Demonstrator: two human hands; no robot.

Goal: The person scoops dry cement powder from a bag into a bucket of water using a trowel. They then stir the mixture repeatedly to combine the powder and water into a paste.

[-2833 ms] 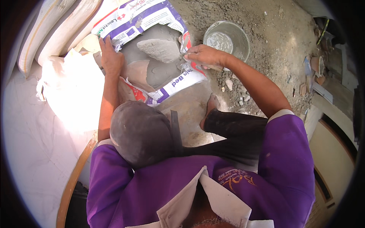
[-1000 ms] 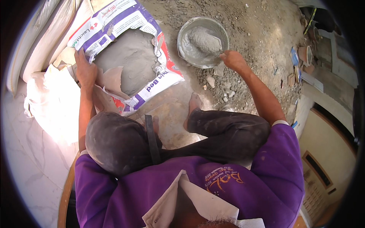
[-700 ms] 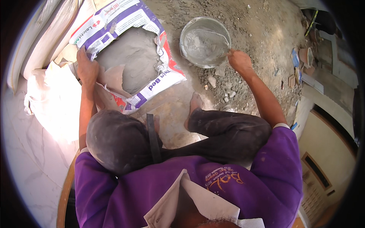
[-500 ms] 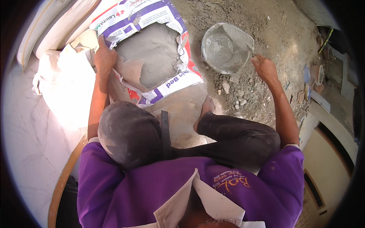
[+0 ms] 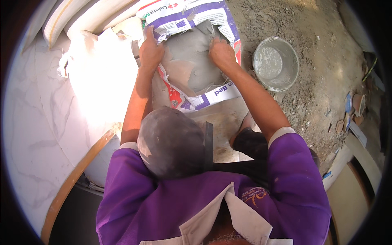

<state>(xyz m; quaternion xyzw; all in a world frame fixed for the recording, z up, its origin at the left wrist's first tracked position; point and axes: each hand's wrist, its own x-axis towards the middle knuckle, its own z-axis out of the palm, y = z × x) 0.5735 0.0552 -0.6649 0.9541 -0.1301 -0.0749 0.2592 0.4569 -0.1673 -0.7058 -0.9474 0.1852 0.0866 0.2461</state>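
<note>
A torn-open white and purple paper bag (image 5: 210, 16) of grey powder (image 5: 190, 51) lies in front of me. My left hand (image 5: 150, 51) is closed on the bag's left edge. Inside the opening, toward its far right side, my right hand (image 5: 221, 51) grips a trowel. The grey trowel blade (image 5: 206, 27) shows just beyond my fingers, at the powder; its handle is mostly hidden in my fist. To the right of the bag stands a round bucket (image 5: 288, 59) with wet grey residue on its inside.
Rough grey soil (image 5: 314, 110) with small stones surrounds the bucket. Several pale full sacks (image 5: 61, 22) lie at the far left, beside a brightly lit white sack (image 5: 100, 77). Marble-patterned tile (image 5: 38, 134) covers the left. My bent left knee (image 5: 171, 141) rises between my arms.
My right hand has carried the trowel left from the bucket into the bag's opening. My left hand still holds the bag's edge. The whole view has shifted, with things appearing farther right.
</note>
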